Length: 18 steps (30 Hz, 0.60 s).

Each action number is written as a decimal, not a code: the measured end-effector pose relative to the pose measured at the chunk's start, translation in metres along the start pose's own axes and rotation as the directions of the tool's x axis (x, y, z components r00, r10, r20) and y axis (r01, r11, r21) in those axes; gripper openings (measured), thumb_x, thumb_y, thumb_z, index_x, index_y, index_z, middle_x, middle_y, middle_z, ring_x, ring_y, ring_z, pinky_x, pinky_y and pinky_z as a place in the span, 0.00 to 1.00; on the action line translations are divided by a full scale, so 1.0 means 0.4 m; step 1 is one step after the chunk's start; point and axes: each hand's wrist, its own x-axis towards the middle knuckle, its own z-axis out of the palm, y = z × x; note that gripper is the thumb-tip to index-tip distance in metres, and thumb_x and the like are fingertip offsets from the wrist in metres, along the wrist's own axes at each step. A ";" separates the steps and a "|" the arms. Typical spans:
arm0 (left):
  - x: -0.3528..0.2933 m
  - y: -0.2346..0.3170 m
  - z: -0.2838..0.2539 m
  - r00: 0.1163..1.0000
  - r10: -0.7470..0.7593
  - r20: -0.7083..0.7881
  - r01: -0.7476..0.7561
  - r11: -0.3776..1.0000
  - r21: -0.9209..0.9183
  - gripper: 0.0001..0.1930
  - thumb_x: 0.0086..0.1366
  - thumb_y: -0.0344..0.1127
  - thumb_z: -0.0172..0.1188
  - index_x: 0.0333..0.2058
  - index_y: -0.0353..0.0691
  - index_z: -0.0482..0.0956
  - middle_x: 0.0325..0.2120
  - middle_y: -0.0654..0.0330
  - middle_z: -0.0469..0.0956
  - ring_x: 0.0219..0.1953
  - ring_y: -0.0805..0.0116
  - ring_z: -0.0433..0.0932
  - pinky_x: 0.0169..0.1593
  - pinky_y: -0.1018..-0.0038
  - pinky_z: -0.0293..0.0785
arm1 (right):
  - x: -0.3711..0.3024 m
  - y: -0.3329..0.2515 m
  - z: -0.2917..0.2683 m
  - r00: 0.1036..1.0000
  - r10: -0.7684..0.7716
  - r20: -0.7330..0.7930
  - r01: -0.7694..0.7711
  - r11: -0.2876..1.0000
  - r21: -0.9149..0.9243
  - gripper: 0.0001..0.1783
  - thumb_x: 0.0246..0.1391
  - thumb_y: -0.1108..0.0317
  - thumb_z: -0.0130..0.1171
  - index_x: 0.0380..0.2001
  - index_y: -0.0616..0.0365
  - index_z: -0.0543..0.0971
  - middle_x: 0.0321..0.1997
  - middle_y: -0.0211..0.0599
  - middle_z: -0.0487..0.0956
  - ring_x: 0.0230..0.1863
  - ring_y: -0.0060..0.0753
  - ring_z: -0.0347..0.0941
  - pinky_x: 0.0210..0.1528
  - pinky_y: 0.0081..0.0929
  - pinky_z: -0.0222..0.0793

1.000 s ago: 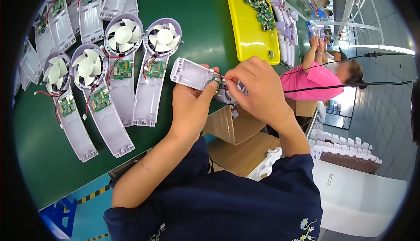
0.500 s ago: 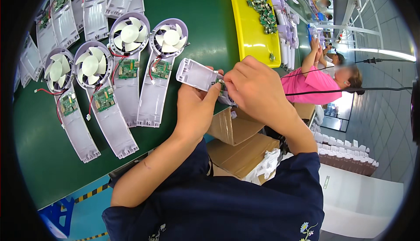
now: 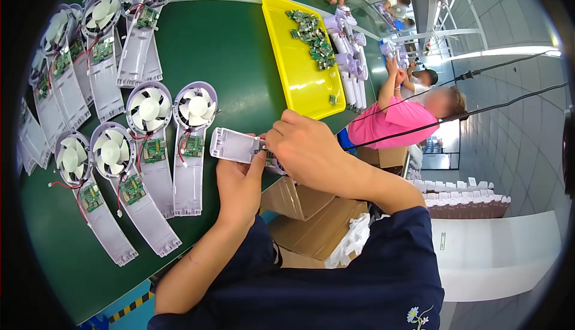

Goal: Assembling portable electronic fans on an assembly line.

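Observation:
My left hand [image 3: 238, 189] is closed around a pale lilac fan housing [image 3: 233, 145], with its hollow inside up. My left thumb presses near a small green circuit board in it, partly covered by my fingers. The right hand [image 3: 302, 150] bends over the same spot, thumb and fingertips pinched together at the board; what they pinch is hidden. The housing's fan end is mostly out of sight under my right hand. To the left on the table lie several opened handheld fans, the closest being a fan housing with white blades [image 3: 195, 107], a green board [image 3: 193, 145] and red wires.
A yellow tray [image 3: 293, 93] holding loose green circuit boards stands beyond my hands, beside stacked lilac fans [image 3: 353, 72]. More opened fans [image 3: 102, 48] fill the far left of the green table [image 3: 239, 42]. Below its edge are cardboard boxes [image 3: 311, 225]. A person in pink [image 3: 401, 120] works at the right.
The whole view has shifted, so the table things sit lower and the tray and hands further left. Both hands stay on the housing, the right still pinching at the board.

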 end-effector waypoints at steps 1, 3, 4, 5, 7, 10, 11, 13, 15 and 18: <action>0.002 -0.004 0.001 1.000 0.014 0.000 -0.014 1.000 -0.020 0.17 0.70 0.18 0.56 0.56 0.28 0.69 0.51 0.53 0.77 0.53 0.68 0.78 0.59 0.71 0.73 | -0.002 0.004 0.005 1.000 0.013 -0.018 -0.013 1.000 0.015 0.06 0.47 0.70 0.65 0.30 0.59 0.81 0.30 0.35 0.78 0.38 0.38 0.74 0.40 0.33 0.74; -0.001 0.005 -0.002 1.000 0.016 -0.006 -0.016 0.999 -0.034 0.17 0.70 0.18 0.56 0.56 0.28 0.70 0.50 0.53 0.78 0.52 0.68 0.78 0.58 0.71 0.73 | 0.003 0.017 0.012 0.999 0.036 -0.036 -0.033 0.996 0.087 0.05 0.49 0.70 0.66 0.29 0.58 0.81 0.30 0.34 0.79 0.39 0.38 0.75 0.39 0.34 0.74; -0.005 0.010 0.000 1.000 0.003 -0.005 -0.003 1.000 -0.031 0.16 0.70 0.18 0.56 0.55 0.28 0.70 0.50 0.53 0.78 0.53 0.68 0.78 0.59 0.71 0.73 | 0.000 0.019 0.017 0.997 0.060 -0.050 -0.052 0.987 0.154 0.04 0.50 0.69 0.66 0.29 0.56 0.81 0.30 0.33 0.80 0.39 0.38 0.76 0.39 0.34 0.75; -0.005 0.007 0.002 1.000 0.014 0.005 -0.014 0.999 -0.052 0.16 0.70 0.19 0.56 0.55 0.28 0.69 0.51 0.52 0.79 0.54 0.67 0.79 0.60 0.71 0.73 | -0.006 0.020 0.024 0.985 0.156 -0.076 -0.129 0.951 0.282 0.04 0.54 0.67 0.67 0.30 0.54 0.83 0.30 0.32 0.81 0.39 0.39 0.78 0.40 0.35 0.75; 0.002 0.007 0.003 1.000 0.012 0.017 -0.011 0.998 -0.059 0.17 0.70 0.19 0.56 0.56 0.28 0.69 0.52 0.50 0.79 0.54 0.66 0.79 0.60 0.70 0.73 | -0.017 0.023 0.023 0.971 0.235 -0.031 -0.207 0.904 0.374 0.05 0.54 0.66 0.67 0.31 0.55 0.84 0.30 0.34 0.82 0.38 0.39 0.79 0.40 0.35 0.75; 0.005 -0.001 0.002 1.000 -0.001 0.023 0.003 0.998 -0.065 0.17 0.70 0.19 0.56 0.56 0.27 0.69 0.54 0.48 0.78 0.56 0.65 0.79 0.61 0.70 0.73 | -0.023 0.035 0.025 0.948 0.311 0.072 -0.304 0.807 0.507 0.07 0.55 0.65 0.68 0.32 0.56 0.85 0.30 0.37 0.82 0.37 0.40 0.80 0.40 0.35 0.75; 0.001 -0.001 0.000 1.000 -0.002 0.009 0.002 0.998 -0.070 0.17 0.70 0.19 0.56 0.56 0.28 0.69 0.54 0.48 0.78 0.56 0.65 0.79 0.61 0.70 0.73 | -0.020 0.038 0.026 0.943 0.312 0.116 -0.323 0.769 0.552 0.08 0.55 0.65 0.68 0.33 0.57 0.85 0.30 0.39 0.83 0.36 0.40 0.80 0.40 0.35 0.75; 0.003 -0.004 -0.002 1.000 0.003 0.000 -0.003 0.998 -0.065 0.17 0.69 0.19 0.56 0.56 0.28 0.70 0.53 0.48 0.78 0.56 0.65 0.79 0.61 0.70 0.73 | -0.002 0.045 0.018 0.940 0.289 0.180 -0.339 0.746 0.573 0.08 0.56 0.66 0.68 0.34 0.60 0.85 0.30 0.43 0.83 0.34 0.41 0.81 0.40 0.36 0.75; 0.008 -0.006 -0.001 1.000 0.014 0.018 -0.013 0.999 -0.049 0.16 0.69 0.19 0.56 0.55 0.28 0.71 0.53 0.49 0.79 0.56 0.66 0.79 0.61 0.70 0.73 | 0.001 0.056 0.008 0.926 0.294 0.238 -0.378 0.708 0.596 0.08 0.57 0.67 0.67 0.34 0.62 0.85 0.30 0.41 0.84 0.32 0.37 0.82 0.39 0.32 0.76; 0.005 0.011 0.008 0.999 -0.035 -0.003 0.035 0.997 -0.075 0.17 0.69 0.19 0.56 0.56 0.28 0.71 0.53 0.49 0.79 0.55 0.66 0.78 0.61 0.70 0.72 | 0.005 0.066 0.004 0.912 0.288 0.293 -0.410 0.674 0.615 0.08 0.58 0.68 0.66 0.34 0.63 0.85 0.29 0.40 0.85 0.32 0.32 0.82 0.38 0.28 0.76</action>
